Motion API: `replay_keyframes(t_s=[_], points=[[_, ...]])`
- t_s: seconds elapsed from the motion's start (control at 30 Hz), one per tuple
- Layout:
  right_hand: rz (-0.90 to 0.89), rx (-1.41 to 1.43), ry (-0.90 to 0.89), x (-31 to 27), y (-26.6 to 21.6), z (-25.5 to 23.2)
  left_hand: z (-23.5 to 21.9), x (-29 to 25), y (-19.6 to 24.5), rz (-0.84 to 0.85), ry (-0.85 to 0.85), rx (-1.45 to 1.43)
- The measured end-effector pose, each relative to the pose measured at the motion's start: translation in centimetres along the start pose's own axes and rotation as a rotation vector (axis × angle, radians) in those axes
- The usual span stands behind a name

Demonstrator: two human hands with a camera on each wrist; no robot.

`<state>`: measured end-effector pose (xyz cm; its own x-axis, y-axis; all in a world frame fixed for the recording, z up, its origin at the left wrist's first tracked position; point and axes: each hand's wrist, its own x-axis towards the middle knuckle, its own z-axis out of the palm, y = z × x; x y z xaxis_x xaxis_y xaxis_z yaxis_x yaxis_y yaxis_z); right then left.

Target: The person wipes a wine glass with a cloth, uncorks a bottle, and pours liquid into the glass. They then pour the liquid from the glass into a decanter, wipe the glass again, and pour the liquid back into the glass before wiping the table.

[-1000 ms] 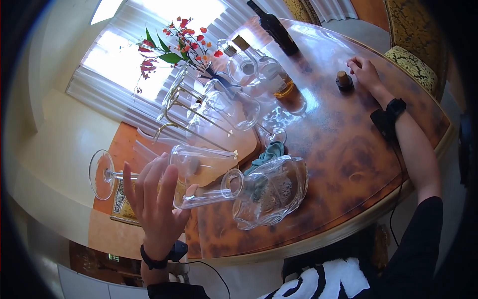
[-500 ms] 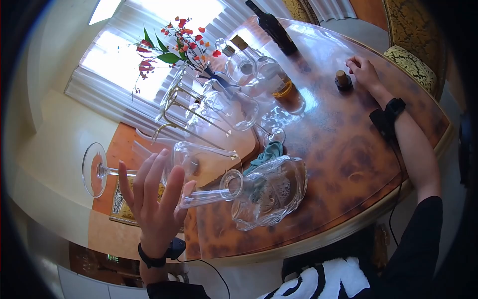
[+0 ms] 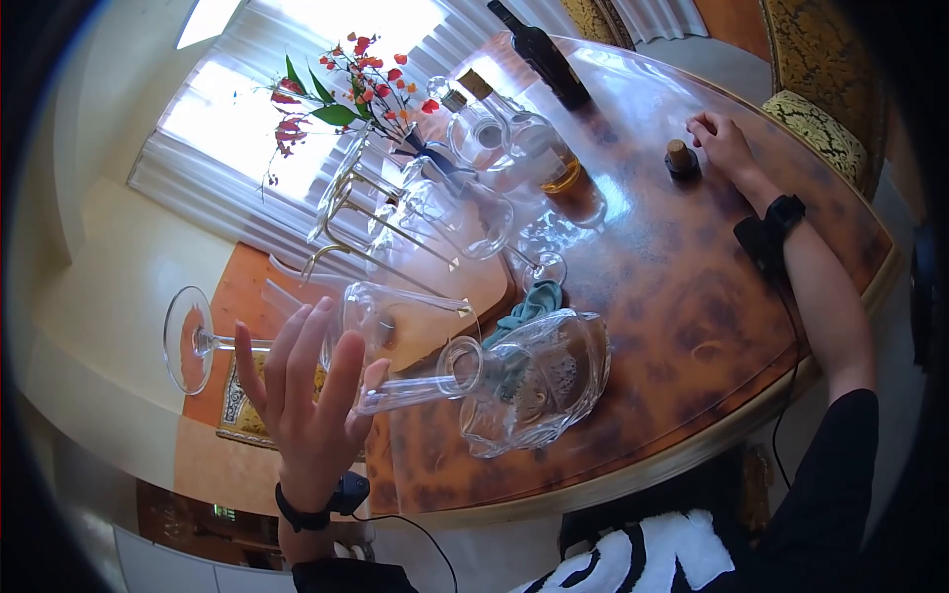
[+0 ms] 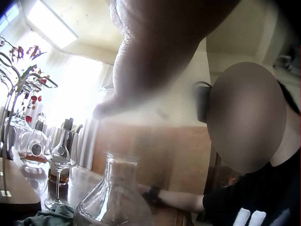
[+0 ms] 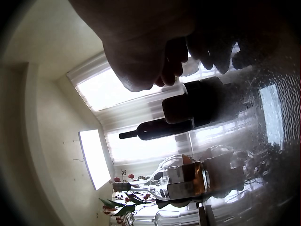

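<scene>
My left hand is raised, with its back toward the head camera and its thumb near the decanter's neck. It holds a clear stemmed glass by the stem, partly hidden behind the fingers; the foot points left and the bowl right. Below is a wide clear glass decanter, its narrow neck upright in the left wrist view. A green cloth lies against the decanter. My right hand rests on the table, fingers loosely curled, beside a small dark stopper with a cork top.
A gold glass rack on a wooden board stands behind the left hand. Another stemmed glass, a corked bottle with amber liquid, a dark wine bottle and red flowers stand farther back on the glossy table.
My left hand and the stemmed glass have shifted slightly left, away from the decanter, then stayed almost still. My right hand has not moved.
</scene>
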<state>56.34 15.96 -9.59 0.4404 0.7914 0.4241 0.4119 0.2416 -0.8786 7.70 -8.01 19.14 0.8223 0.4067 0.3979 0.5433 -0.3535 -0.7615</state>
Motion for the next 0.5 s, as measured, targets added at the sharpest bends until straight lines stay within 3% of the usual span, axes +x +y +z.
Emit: replay_keyframes(t_s=[0.5], points=[[-0.008,0.006,0.001,-0.02,-0.03,0.06,0.04,0.09,0.27,0.002,0.048,0.023]])
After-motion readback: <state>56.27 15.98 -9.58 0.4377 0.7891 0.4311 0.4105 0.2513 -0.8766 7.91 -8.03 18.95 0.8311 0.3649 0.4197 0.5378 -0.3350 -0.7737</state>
